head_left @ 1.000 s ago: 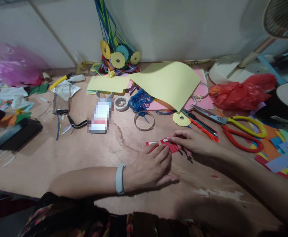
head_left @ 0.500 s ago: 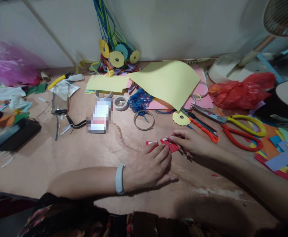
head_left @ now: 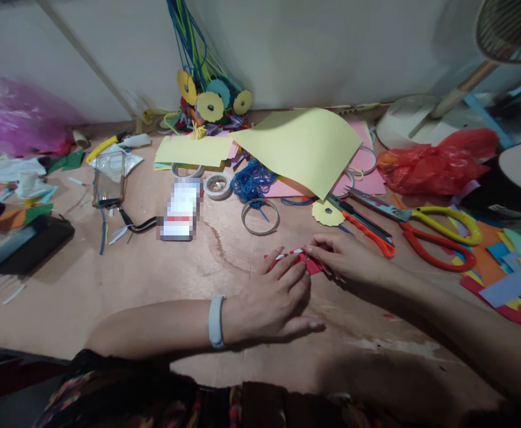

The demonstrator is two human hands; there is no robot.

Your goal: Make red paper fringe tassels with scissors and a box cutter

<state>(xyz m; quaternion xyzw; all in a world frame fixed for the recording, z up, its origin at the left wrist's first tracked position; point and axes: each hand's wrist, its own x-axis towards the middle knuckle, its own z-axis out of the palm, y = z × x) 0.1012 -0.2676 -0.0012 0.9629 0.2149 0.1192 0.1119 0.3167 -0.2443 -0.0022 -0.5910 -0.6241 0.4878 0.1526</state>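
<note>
My left hand (head_left: 276,294) lies flat with its fingers stretched over small pieces of red paper (head_left: 315,266), holding them down on the table. Short white strips, which look like tape, run along the upper edges of the red pieces. At the right piece, my right hand (head_left: 336,252) has thumb and forefinger pinched at the end of a white strip (head_left: 298,251). Most of the red paper is hidden under the left hand. Just beyond the right hand are a yellow scalloped paper disc (head_left: 328,214) and an orange box cutter (head_left: 367,229).
Scissors (head_left: 421,223) with yellow and red handles lie at the right, near loose coloured paper (head_left: 510,267). Behind are tape rolls (head_left: 218,186), blue cord (head_left: 254,179) and a yellow sheet (head_left: 300,145). A phone (head_left: 181,209) and a black box-shaped object (head_left: 31,244) are leftward.
My left forefinger has lifted and shifted slightly over the left white strip. The right fingertips stay pinched at the right piece's upper edge, with only a slight shift.
</note>
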